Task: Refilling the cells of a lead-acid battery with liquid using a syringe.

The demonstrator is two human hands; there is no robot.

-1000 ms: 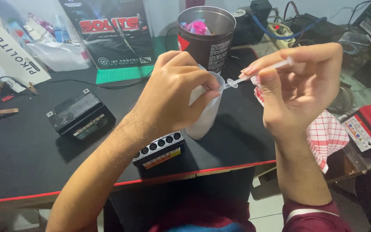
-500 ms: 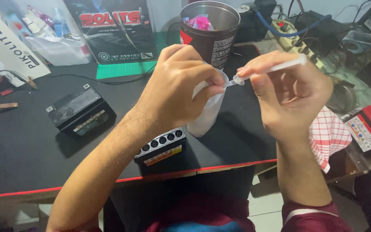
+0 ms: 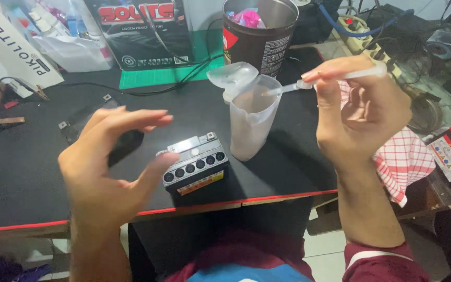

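Two hands up: our right hand (image 3: 364, 112) pinches a dropper (image 3: 340, 77) over the open plastic bottle (image 3: 251, 122) mid-table, left hand (image 3: 113, 162) spread and empty near the small battery (image 3: 194, 164), so drips or tipping seem possible.

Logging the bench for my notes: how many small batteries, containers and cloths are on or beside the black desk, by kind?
Small black batteries: 2, one with a row of holes, one behind the left hand
Containers: 2, translucent flip-lid bottle, dark can
Red checked cloth: 1
Total: 5
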